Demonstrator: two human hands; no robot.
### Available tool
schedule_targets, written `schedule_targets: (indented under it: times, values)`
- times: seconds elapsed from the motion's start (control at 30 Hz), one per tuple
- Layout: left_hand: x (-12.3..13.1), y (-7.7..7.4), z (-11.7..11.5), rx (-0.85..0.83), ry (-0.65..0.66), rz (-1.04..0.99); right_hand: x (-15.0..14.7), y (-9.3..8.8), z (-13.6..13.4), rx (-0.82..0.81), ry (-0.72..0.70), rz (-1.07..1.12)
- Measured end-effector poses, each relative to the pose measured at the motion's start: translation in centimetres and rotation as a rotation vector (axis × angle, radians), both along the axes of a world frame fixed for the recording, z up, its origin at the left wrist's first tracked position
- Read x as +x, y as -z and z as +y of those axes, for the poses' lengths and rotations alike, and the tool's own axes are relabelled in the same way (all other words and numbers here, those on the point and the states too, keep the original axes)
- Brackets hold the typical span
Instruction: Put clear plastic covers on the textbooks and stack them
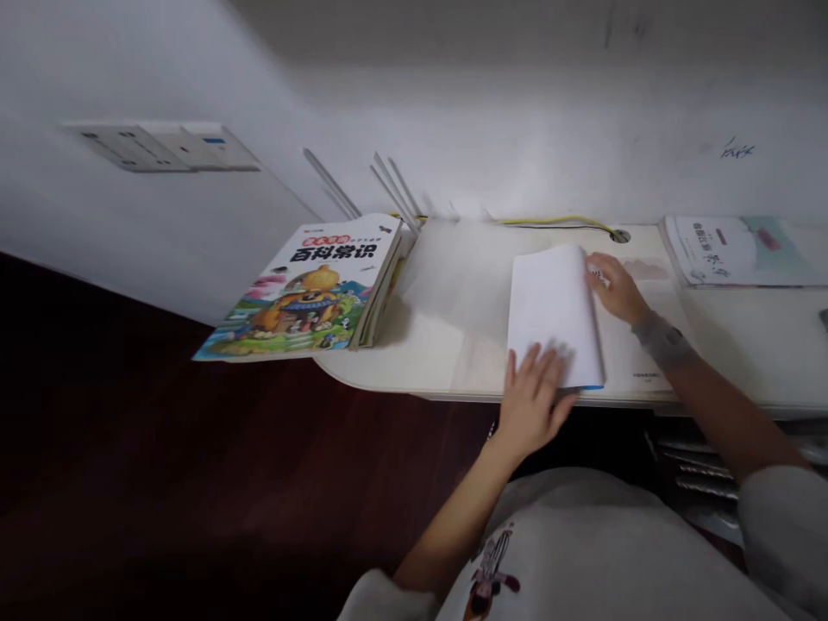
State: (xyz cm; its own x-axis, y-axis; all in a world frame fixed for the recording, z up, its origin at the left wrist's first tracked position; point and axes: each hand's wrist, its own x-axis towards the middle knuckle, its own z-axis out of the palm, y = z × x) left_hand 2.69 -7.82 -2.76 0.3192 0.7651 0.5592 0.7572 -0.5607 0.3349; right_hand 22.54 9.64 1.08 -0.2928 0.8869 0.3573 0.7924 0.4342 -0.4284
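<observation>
An open book lies on the white desk, its blank white page [549, 302] on the left and a pale printed page [650, 306] on the right. Blue shows along the lower edge of the white part. My left hand [531, 401] rests on the bottom of the white page, fingers spread, its fingertips slightly blurred. At the upper right edge of that page is my right hand [617, 289], fingers bent and closed on the paper's edge. A band circles my right wrist.
A thick picture-covered book [310, 293] overhangs the desk's rounded left end. Another book [743, 250] lies at the right. Yellow and black cables [549, 222] run along the wall to a desk hole [619, 236]. Wall sockets [168, 147] are at upper left.
</observation>
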Motion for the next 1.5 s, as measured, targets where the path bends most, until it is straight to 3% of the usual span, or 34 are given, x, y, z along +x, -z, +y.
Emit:
schedule_targets:
  times: [0.07,0.17,0.3,0.6,0.77,1.03,1.5]
  values:
    - [2.1,-0.4,0.5,-0.01,0.09,0.15,0.0,1.0,3.4,-0.016,0.164,0.099]
    - [3.7,-0.1,1.9,-0.031,0.059,0.285,-1.3,2.7,6.2,-0.106,0.229,0.16]
    - [3.2,0.8,3.0,0.009,-0.002,0.39,-2.7,4.5,6.4,-0.147,0.179,0.182]
    - [2.2,0.9,1.9,0.018,-0.076,0.55,-2.2,6.4,6.7,-0.134,-0.032,0.277]
    - [1.9,0.9,2.0,0.004,-0.077,0.581,-2.3,6.8,6.8,-0.123,-0.074,0.215]
    - [0.6,-0.1,2.0,-0.115,-0.185,0.552,-2.6,6.2,6.6,-0.139,-0.032,0.177]
    - [-0.4,0.0,1.4,-0.202,-0.224,0.564,-3.1,6.2,6.0,-0.119,-0.098,0.051]
